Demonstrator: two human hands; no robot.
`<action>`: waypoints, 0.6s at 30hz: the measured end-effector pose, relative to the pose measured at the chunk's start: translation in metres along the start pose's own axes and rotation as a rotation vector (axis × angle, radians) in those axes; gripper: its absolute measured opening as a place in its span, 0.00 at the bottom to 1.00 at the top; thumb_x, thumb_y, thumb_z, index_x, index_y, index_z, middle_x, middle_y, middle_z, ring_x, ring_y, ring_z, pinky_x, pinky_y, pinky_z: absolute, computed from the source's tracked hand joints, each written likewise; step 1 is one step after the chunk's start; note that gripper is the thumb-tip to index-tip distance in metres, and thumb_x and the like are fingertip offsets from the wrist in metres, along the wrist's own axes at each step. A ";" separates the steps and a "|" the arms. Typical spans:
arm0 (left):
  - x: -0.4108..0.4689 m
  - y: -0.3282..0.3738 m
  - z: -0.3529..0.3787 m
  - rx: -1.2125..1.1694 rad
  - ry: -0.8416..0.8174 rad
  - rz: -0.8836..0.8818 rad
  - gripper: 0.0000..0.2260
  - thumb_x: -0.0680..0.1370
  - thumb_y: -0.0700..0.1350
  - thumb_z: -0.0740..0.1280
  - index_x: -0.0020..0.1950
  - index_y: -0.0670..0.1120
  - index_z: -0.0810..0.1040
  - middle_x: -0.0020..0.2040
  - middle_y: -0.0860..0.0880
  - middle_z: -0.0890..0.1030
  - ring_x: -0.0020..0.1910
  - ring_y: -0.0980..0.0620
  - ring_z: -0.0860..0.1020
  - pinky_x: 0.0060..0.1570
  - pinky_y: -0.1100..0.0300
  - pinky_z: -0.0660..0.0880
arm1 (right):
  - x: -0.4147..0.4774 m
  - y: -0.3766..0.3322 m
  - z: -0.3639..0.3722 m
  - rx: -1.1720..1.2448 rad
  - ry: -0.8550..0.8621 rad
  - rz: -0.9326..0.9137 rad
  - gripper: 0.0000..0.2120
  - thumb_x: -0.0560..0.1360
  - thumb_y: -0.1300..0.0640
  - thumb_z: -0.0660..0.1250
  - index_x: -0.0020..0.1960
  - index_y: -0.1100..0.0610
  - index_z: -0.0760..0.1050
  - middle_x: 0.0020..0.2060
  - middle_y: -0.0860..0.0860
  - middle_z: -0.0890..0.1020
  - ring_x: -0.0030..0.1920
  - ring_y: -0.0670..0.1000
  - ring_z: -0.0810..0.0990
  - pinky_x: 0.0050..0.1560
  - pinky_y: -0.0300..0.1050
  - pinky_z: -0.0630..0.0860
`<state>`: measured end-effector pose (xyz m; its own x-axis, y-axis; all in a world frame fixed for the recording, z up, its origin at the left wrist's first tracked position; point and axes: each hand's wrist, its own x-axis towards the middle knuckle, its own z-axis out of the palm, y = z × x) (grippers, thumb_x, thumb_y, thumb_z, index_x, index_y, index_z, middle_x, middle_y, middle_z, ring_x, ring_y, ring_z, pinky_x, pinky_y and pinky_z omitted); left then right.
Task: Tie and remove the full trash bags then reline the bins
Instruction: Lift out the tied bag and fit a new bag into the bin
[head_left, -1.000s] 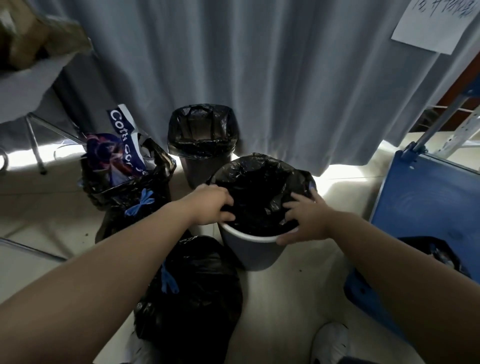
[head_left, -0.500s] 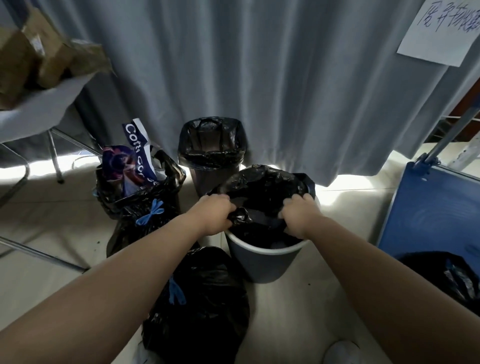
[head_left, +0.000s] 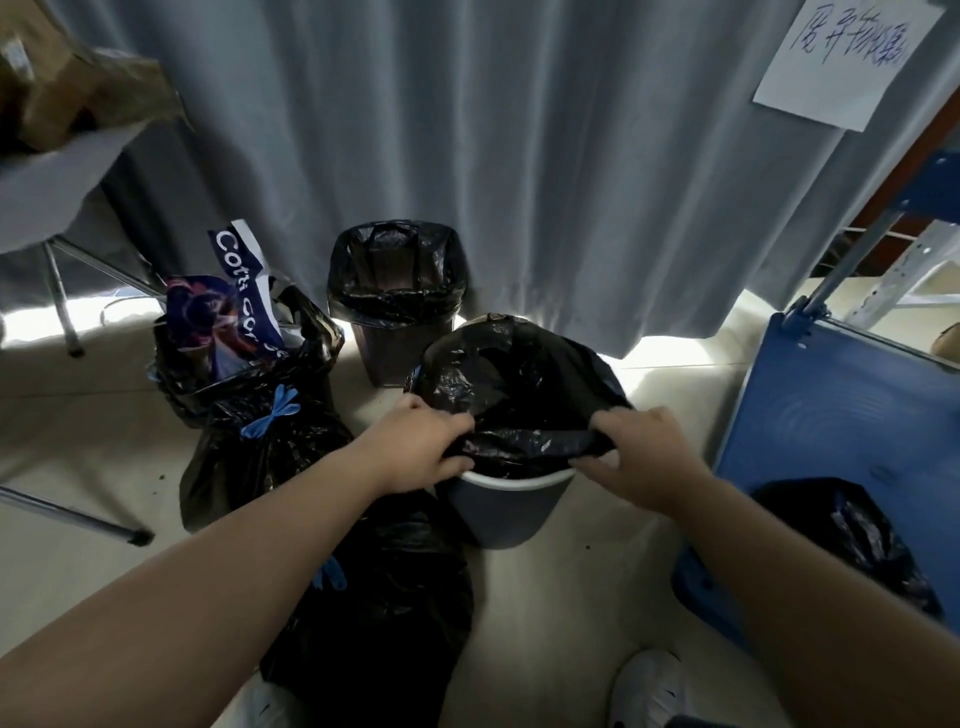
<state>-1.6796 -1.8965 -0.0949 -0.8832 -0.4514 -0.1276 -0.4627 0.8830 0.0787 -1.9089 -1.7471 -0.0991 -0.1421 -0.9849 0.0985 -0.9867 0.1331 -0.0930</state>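
- Two bare hands seen from above, forearms reaching forward over a pale, smooth floor (head_left: 597, 597).
- Left hand (head_left: 415, 447): fingers curled, pinching the near edge of a thin, crinkled, glossy black liner (head_left: 519, 384).
- Right hand (head_left: 644, 457): also curled, gripping the same edge of film further right.
- Liner sitting in the near bin (head_left: 504, 514), far side draped over the far rim, near edge held taut between both hands just above the rim and not folded over it.
- Near bin: round, tapering, smooth grey-blue plastic with a pale rim, standing on the floor between the arms.
- Second bin (head_left: 400, 353) just behind and to the left: darker, with a second liner (head_left: 395, 291) of the same wrinkled black film folded down over its rim.
- Count so far: two bins, two liners.
- At left and in front, a heap of full bags (head_left: 374, 623), black, shiny and lumpy, exact number hard to tell.
- Two blue ties (head_left: 278, 410) showing on the heap, one knotted in a bow.
- Topmost bag gaping open, with blue and white printed packaging (head_left: 234, 291) sticking out.
- At right, one lone bag (head_left: 852, 535), black, lying on a flat blue panel (head_left: 831, 405).
- Behind, a grey curtain (head_left: 519, 156) in soft vertical folds, with one white paper sheet (head_left: 831, 73) bearing handwriting.
- Top left, a brown cardboard box (head_left: 57, 78) on a white table (head_left: 47, 197) with thin metal legs.
- At the bottom edge, one white shoe (head_left: 649, 686).
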 end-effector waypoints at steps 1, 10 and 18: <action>-0.004 0.003 0.006 0.001 0.066 0.006 0.12 0.77 0.57 0.61 0.54 0.50 0.71 0.47 0.51 0.80 0.51 0.49 0.77 0.60 0.55 0.65 | -0.011 -0.005 0.011 0.027 0.014 0.035 0.12 0.73 0.42 0.63 0.47 0.51 0.73 0.43 0.50 0.78 0.46 0.56 0.79 0.45 0.46 0.66; -0.035 0.019 0.042 0.107 0.408 0.004 0.04 0.68 0.45 0.70 0.40 0.51 0.78 0.34 0.54 0.77 0.33 0.51 0.78 0.47 0.54 0.65 | -0.045 -0.061 0.072 0.309 0.342 0.220 0.09 0.64 0.66 0.71 0.42 0.58 0.77 0.39 0.54 0.78 0.37 0.59 0.78 0.33 0.48 0.75; -0.036 0.023 0.042 0.277 0.417 0.070 0.08 0.70 0.46 0.61 0.36 0.53 0.80 0.32 0.55 0.75 0.34 0.52 0.76 0.42 0.58 0.59 | -0.045 -0.068 0.075 0.106 0.438 0.277 0.05 0.67 0.57 0.66 0.37 0.53 0.82 0.30 0.48 0.83 0.33 0.53 0.81 0.49 0.49 0.64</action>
<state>-1.6557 -1.8543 -0.1301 -0.8929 -0.3533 0.2789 -0.4138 0.8882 -0.1995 -1.8295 -1.7204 -0.1714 -0.4386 -0.7726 0.4590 -0.8973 0.3480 -0.2716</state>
